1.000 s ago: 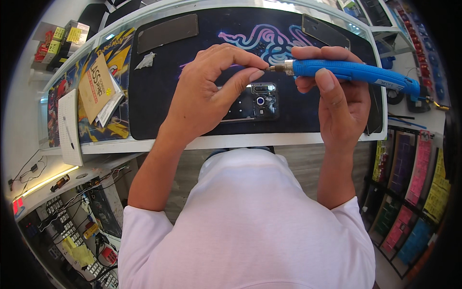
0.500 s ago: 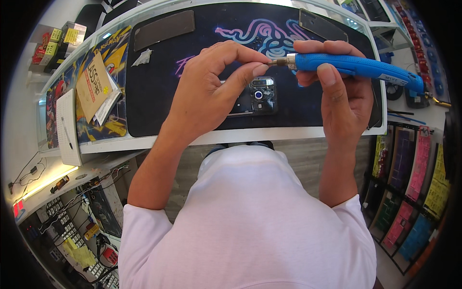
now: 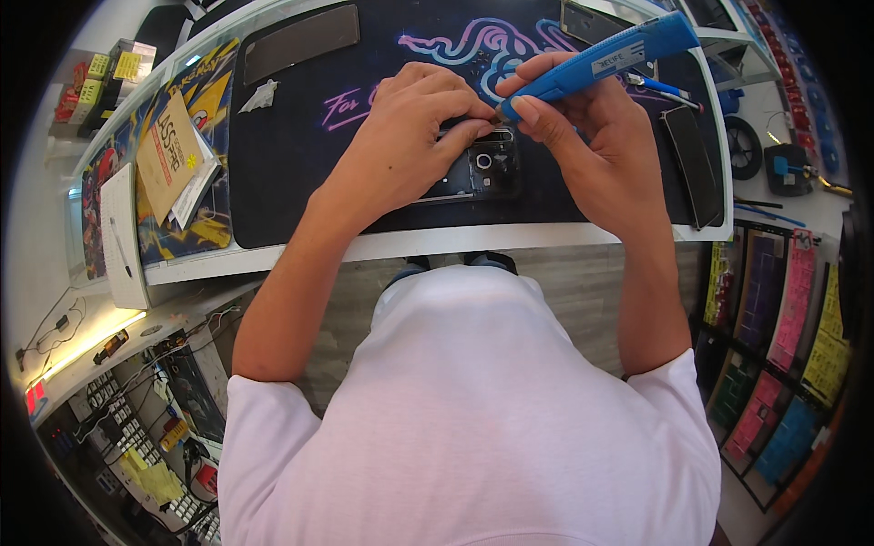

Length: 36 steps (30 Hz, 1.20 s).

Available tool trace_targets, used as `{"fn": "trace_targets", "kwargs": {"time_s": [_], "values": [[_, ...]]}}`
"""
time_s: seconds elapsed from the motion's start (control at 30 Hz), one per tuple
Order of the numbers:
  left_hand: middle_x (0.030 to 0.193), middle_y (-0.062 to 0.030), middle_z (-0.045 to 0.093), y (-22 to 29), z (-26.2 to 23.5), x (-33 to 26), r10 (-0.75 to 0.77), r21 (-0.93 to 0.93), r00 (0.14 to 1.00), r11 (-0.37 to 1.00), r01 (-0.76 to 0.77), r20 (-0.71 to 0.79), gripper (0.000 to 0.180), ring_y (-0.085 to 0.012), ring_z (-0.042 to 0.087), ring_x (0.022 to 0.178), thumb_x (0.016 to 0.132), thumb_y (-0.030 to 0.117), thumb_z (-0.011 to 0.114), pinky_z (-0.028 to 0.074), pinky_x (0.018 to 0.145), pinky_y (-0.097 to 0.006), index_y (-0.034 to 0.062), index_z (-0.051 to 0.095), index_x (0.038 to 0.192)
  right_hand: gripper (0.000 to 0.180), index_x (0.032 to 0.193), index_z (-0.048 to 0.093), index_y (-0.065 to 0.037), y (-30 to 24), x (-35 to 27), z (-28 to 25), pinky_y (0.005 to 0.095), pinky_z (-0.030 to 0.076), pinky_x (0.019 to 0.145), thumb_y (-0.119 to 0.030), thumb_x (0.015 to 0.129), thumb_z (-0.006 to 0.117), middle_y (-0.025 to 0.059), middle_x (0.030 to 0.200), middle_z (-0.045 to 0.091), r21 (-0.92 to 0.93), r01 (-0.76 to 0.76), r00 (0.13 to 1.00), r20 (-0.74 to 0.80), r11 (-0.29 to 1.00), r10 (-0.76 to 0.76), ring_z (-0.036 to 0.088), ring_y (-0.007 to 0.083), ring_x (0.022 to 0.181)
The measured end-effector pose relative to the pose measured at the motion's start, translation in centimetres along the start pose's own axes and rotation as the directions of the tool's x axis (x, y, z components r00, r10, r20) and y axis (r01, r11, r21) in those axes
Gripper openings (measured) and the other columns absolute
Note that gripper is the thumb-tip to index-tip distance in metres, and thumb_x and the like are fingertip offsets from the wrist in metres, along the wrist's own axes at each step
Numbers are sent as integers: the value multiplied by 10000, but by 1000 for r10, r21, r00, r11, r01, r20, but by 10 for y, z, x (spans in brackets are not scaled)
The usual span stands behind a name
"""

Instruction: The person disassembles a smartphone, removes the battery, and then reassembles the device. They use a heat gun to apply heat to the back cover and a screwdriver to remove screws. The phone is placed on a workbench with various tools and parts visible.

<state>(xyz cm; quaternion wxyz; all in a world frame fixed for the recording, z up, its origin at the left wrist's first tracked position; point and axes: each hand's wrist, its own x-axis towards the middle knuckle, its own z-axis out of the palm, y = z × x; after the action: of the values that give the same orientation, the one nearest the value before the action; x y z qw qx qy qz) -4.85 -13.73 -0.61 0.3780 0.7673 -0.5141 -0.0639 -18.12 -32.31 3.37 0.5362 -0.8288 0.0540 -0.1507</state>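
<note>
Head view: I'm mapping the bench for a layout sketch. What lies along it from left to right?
White box → brown paper packet → left hand → opened phone → right hand holding the blue screwdriver → dark phone panel.

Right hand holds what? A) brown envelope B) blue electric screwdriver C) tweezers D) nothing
B: the right hand grips a blue screwdriver, its tip down at the opened phone that the left hand steadies on the black mat.
</note>
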Motion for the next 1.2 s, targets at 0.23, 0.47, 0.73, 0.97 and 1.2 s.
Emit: {"fn": "trace_targets", "kwargs": {"time_s": [0.23,0.47,0.73,0.97,1.2], "values": [[1267,-87,680,-5,2,-5,47,34,998,998,-48,49,205,-304,547,1309,980,116,678,399,1160,-448,47,736,1164,292,1279,655,-16,-2,4,3,294,611,912,-186,1052,725,66,1135,762,-129,33,999,45,991,-28,730,129,1017],[1284,-92,674,-8,3,-6,48,35,998,998,-49,50,218,-309,535,1323,980,108,659,399,1163,-452,40,734,1173,286,1256,692,-21,-3,6,4,280,602,874,-210,1047,736,53,1116,771,-179,26,998,62,984,-16,736,124,998],[1285,-88,673,-4,-6,-12,8,71,1000,997,-7,-19,241,-312,529,1326,980,123,690,400,1166,-440,74,745,1210,277,1248,695,-29,-6,9,6,289,591,864,-199,1035,748,61,1082,785,-219,44,997,66,975,-31,750,126,963],[1287,-73,676,2,-26,-45,-139,25,989,990,141,-55,280,-292,516,1348,972,139,721,389,1171,-433,118,764,1248,244,1216,703,-38,-10,12,7,297,579,855,-183,1027,753,52,1082,788,-250,37,997,72,968,-20,753,128,933],[1263,-76,671,3,-33,-67,-158,61,982,984,166,-106,325,-313,515,1321,935,200,786,381,1160,-444,106,753,1244,226,1188,713,-47,-14,15,10,290,571,823,-188,1018,759,36,1069,791,-297,21,997,76,955,2,746,116,897]]}}
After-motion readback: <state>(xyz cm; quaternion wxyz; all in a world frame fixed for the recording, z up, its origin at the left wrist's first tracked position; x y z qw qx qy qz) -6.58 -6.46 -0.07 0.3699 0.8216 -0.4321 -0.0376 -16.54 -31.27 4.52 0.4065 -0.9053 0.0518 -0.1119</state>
